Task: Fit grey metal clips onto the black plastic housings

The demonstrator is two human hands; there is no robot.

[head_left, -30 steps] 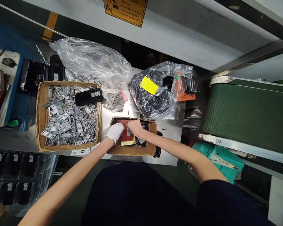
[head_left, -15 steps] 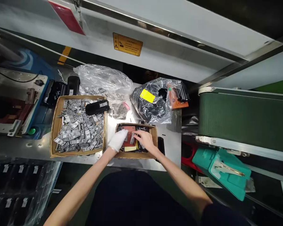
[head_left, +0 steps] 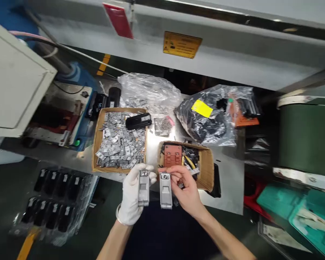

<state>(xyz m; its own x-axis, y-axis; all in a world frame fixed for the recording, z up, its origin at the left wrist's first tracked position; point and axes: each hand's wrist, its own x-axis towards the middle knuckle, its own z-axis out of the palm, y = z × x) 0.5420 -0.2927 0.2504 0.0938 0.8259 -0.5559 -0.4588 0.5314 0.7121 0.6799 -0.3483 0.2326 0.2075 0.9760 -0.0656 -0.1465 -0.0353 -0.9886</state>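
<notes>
My left hand [head_left: 132, 196], in a white glove, is closed on a grey metal clip [head_left: 143, 188] held upright. My bare right hand [head_left: 186, 186] pinches a second, similar grey clip [head_left: 166, 191] by its upper end. The two clips are side by side with a small gap, in front of the cardboard boxes. Just beyond the hands is the smaller cardboard box [head_left: 207, 166], with a reddish-brown fixture block [head_left: 172, 155], a yellow-handled tool [head_left: 190, 162] and dark small parts inside. To the left, a larger cardboard box [head_left: 96, 144] holds many loose grey clips [head_left: 116, 141].
A black case [head_left: 138, 121] lies on the larger box's clips. Behind are a clear plastic bag [head_left: 148, 88] and a bag of black parts [head_left: 206, 122] with a yellow label. Trays of black cases [head_left: 56, 198] sit lower left; a green conveyor [head_left: 308, 137] runs at right.
Both hands have come out of the smaller box toward me, each now showing a grey clip. The view has shifted left, and a pale machine housing has entered at left.
</notes>
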